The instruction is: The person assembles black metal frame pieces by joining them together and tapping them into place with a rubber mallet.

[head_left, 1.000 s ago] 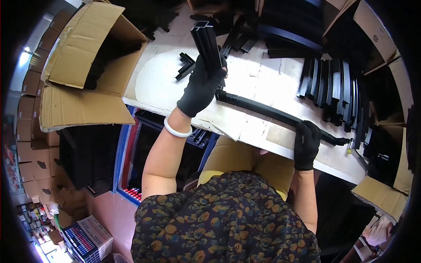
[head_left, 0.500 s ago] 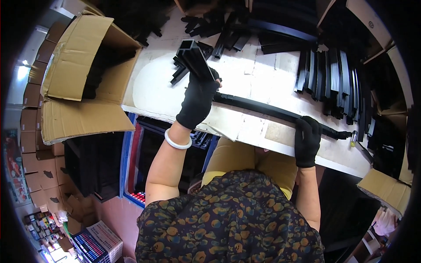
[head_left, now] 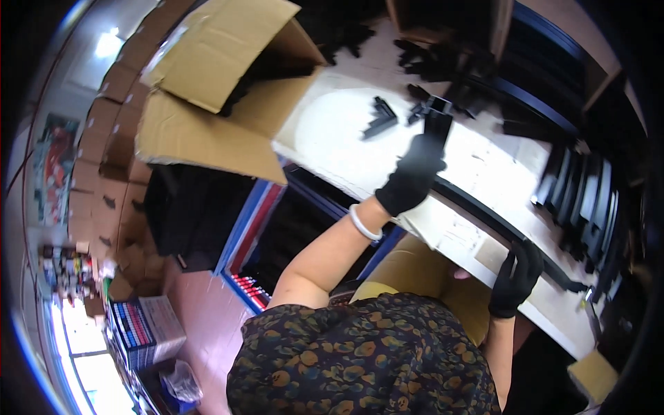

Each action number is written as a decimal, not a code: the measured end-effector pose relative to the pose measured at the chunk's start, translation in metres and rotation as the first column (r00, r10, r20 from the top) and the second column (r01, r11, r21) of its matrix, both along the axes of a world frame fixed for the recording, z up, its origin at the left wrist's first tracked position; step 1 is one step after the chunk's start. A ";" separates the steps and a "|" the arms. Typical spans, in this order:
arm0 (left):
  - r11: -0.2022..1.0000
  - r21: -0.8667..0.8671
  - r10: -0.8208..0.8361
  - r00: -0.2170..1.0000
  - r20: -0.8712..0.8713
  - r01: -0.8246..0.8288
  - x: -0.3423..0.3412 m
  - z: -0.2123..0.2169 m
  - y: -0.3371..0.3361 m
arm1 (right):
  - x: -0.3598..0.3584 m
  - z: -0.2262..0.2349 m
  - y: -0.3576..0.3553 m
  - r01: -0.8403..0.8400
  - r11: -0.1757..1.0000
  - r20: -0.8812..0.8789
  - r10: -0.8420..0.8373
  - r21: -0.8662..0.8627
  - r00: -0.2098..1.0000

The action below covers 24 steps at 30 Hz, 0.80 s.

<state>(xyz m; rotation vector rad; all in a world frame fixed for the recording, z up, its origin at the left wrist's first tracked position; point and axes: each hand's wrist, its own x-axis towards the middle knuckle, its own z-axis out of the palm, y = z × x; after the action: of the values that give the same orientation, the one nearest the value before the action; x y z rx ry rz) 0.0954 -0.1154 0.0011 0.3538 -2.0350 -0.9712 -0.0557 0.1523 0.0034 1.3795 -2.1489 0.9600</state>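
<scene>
Head view: left hand (head_left: 413, 171) gloved in black, fingers closed around one black profile (head_left: 437, 128), raised near the left end of the long black bar (head_left: 477, 211). Profile's long axis runs up out of the glove, away from the person; hollow, roughly square end points away and upward, rim catching light. Surface dark, straight-edged; lower part hidden by the glove. Cannot tell whether it touches the bar. Long bar: one, slim, dull black, lying slantwise along the counter (head_left: 325, 149), its right end nearer the person. Right hand (head_left: 515, 280), also black-gloved, over the bar's right half; thumb apart from the fingers, cannot tell whether they grip. Beyond the bar's left end, one L-shaped black piece (head_left: 380, 119). Beyond its right half, a row of black strips (head_left: 577, 200), too crowded to count. Well left of it, one open cardboard box (head_left: 207, 135).
</scene>
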 end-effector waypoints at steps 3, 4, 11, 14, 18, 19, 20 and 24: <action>0.995 0.042 -0.100 0.982 0.159 0.094 0.018 0.017 -0.004 | 0.024 -0.005 -0.012 -0.151 0.989 0.104 0.148 0.014 0.983; 0.986 0.015 -0.165 0.966 0.198 0.166 0.028 0.021 -0.011 | 0.025 -0.008 -0.016 -0.209 0.978 0.124 0.206 0.012 0.971; 0.709 0.218 0.692 0.721 -0.035 -0.671 0.076 0.061 -0.175 | 0.024 -0.009 -0.019 -0.210 0.974 0.206 0.188 0.088 0.960; 0.383 0.077 0.922 0.376 -0.091 -0.920 0.149 0.036 -0.308 | 0.025 -0.011 -0.021 -0.246 0.964 0.189 0.224 0.105 0.956; 0.203 -0.527 0.949 0.298 -0.101 -0.825 0.201 0.048 -0.401 | 0.023 -0.015 -0.019 -0.231 0.957 0.223 0.191 0.174 0.956; 0.237 -0.523 0.940 0.329 -0.088 -0.819 0.201 0.026 -0.381 | 0.022 -0.014 -0.016 -0.199 0.956 0.209 0.154 0.216 0.966; 0.225 -0.543 0.942 0.323 -0.091 -0.809 0.218 0.044 -0.393 | 0.022 -0.013 -0.018 -0.210 0.950 0.213 0.162 0.231 0.964; 0.257 -0.590 0.935 0.350 -0.046 -0.765 0.252 0.056 -0.391 | 0.021 -0.013 -0.018 -0.222 0.941 0.187 0.178 0.255 0.966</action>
<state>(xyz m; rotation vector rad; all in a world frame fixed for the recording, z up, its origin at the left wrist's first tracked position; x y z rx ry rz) 0.3469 -0.5068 0.0573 1.2471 -1.7907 0.4138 -0.0345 0.1347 -0.0098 1.7358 -2.3683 0.8981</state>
